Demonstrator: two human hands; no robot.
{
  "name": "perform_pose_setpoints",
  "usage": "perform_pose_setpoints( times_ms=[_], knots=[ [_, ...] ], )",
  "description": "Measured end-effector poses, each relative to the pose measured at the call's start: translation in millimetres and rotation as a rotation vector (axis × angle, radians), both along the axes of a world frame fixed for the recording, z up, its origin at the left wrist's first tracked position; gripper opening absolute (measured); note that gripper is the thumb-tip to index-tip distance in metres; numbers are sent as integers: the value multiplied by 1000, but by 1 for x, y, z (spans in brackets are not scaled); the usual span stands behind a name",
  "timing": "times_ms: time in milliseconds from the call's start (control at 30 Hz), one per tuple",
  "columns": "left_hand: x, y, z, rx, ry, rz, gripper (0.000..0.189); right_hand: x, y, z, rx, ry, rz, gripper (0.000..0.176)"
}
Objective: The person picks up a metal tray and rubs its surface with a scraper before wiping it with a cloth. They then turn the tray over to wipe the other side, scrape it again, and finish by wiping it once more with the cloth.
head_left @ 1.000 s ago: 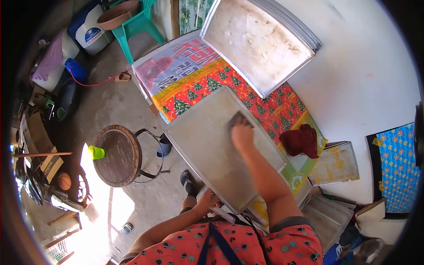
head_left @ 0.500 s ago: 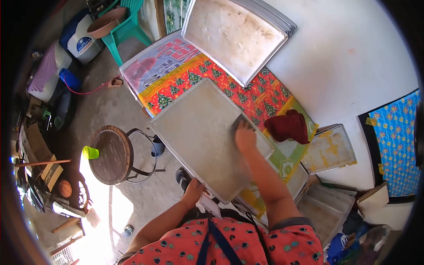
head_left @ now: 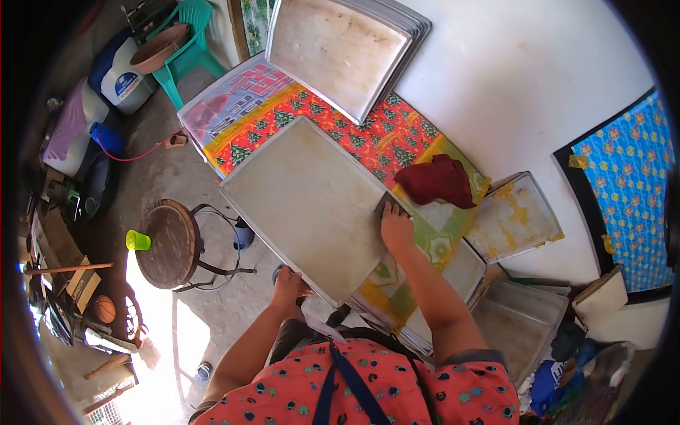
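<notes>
A large metal baking tray point(head_left: 304, 205) lies on the patterned table cover, its near corner jutting over the table's front edge. My left hand point(head_left: 288, 288) is closed on the tray's near left rim, fingers partly hidden beneath it. In my right hand point(head_left: 397, 225) is a dark grey flat pad point(head_left: 388, 204), pressed at the tray's right side; its exact kind is unclear. Close beyond that hand a dark red cloth point(head_left: 435, 180) lies crumpled on the cover. At the back of the table rests a stack of similar baking trays point(head_left: 340, 49), the top one stained brown.
A round wooden stool point(head_left: 168, 244) with a lime green cup point(head_left: 138, 241) stands left of the table. Yellow-smeared trays point(head_left: 511, 219) lean by the white wall at right, above a clear plastic bin point(head_left: 520, 319). A green chair point(head_left: 185, 53) holds a brown basin point(head_left: 160, 48).
The view has shifted, so the surroundings appear further left. My right hand stays on the tray's right side with the pad, now close to the rim; my left hand keeps its grip.
</notes>
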State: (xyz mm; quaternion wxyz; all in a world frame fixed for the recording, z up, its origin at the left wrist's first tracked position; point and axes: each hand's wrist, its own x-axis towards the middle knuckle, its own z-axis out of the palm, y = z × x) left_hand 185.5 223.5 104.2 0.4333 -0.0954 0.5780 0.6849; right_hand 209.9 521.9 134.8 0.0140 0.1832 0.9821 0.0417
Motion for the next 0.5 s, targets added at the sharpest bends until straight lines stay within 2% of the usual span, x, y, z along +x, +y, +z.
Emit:
perform_pose_setpoints(
  times_ms=[33,67,167,233,300,400,500],
  knots=[
    [1,2,1,-11,11,0,27,2,7,6,-72,-25,-83,44],
    [1,4,3,-8,15,20,27,11,-7,5,17,-92,-6,45],
    [4,7,7,-7,29,55,28,35,-28,-10,168,-6,220,47],
    [6,6,5,-12,46,60,28,28,2,2,-39,19,2,46],
    [8,9,5,3,46,87,28,27,10,-7,36,31,-20,45],
    [11,8,8,20,46,95,28,41,-5,-14,91,116,186,43],
    [13,8,8,24,49,93,27,27,11,-2,-82,64,80,42]
  ],
)
